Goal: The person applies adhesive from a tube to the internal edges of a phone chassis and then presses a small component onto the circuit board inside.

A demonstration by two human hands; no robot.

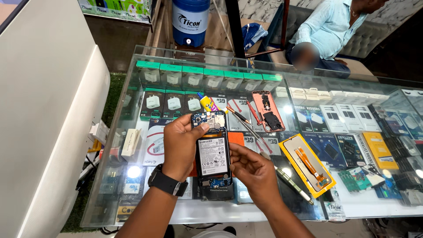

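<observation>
A glass counter (132, 185) over boxed chargers serves as the workbench; the opened phone (213, 152), back cover off and battery (213, 156) exposed, is held above it; the left hand (180, 145) grips its left edge, thumb on the top board; the right hand (253, 169) pinches the lower right edge near the battery. A pink frame (267, 110), screwdrivers (240, 117) and a display panel (307, 165) lie beside; best to keep the phone level and pry gently, avoiding flexing the battery.

phone repair shop, glass counter (145, 66), boxed chargers (174, 103)
</observation>
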